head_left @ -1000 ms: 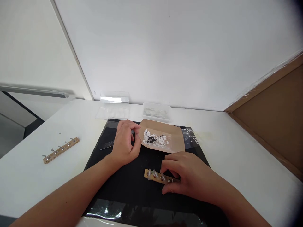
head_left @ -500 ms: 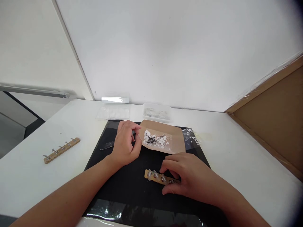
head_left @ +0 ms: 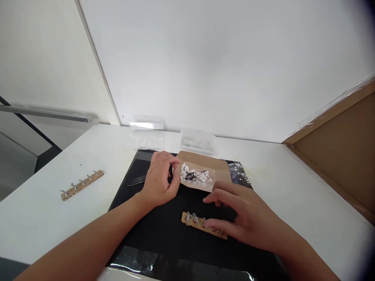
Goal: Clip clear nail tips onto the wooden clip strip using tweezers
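My right hand (head_left: 237, 210) is open above a short wooden strip (head_left: 205, 226), thumb and fingers spread apart. The thumb covers part of the strip, which carries a row of small metal pieces and clear nail-tip-like pieces. Near the left edge of a brown paper tray (head_left: 218, 158), my left hand (head_left: 162, 179) is closed, its thumb and fingertips curled together. Whatever lies between those fingertips is too small to make out. White bits (head_left: 202, 175) and dark slivers lie in the tray. A dark flat stick (head_left: 136, 180) runs partly behind my left hand.
A black mat (head_left: 164, 230) lies on the white table (head_left: 293, 203). Another wooden strip (head_left: 83, 185) with metal clips rests at left. An opened clear case (head_left: 145, 138) and a translucent box (head_left: 197, 142) stand by the wall. Small white pieces (head_left: 240, 171) dot the mat's far right corner.
My right hand has lifted off the wooden strip, its fingers spreading and moving toward the tray. More of the strip's right end shows. My left hand stays by the tray; the view has shifted slightly.
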`<state>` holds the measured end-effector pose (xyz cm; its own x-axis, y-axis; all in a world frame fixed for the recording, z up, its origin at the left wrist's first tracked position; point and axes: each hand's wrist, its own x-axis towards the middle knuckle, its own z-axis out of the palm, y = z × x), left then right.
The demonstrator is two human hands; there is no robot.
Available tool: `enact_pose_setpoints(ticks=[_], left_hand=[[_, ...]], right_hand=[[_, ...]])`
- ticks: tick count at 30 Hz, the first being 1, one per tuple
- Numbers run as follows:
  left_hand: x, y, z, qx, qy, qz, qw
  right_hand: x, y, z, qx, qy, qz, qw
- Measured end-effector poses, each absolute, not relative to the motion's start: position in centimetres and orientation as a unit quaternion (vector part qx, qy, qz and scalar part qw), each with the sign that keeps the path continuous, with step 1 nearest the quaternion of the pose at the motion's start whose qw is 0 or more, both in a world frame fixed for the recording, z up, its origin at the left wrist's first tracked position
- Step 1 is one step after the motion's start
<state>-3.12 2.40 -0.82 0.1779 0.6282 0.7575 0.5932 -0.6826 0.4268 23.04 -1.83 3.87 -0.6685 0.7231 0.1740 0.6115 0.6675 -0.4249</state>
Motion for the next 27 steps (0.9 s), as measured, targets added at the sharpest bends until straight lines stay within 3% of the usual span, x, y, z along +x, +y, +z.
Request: enact_pose_setpoints(ticks=[7,12,18,27], left_hand=[[-2.9,2.4,-0.8,0.758,0.397,0.517,0.029],[-2.9,2.6,-0.5,0.784,0.368,0.499,-0.018],[-3.2,3.1,-0.8,0.787,0.354,0.504,-0.044],[-3.3,3.3,-1.6,0.770,0.398,0.498,0.014]], right_hand=[[23.1,-1.0,2.9,-0.367,-0.890,0.074,0.261],[23.1,-1.0,2.7,-0.399,-0.861,0.045,0.312],[23.2,-0.6,2.6,-0.438,-0.839,0.038,0.321],[23.5,-0.1,1.6,-0.490,-0.823,0.041,0.285]])
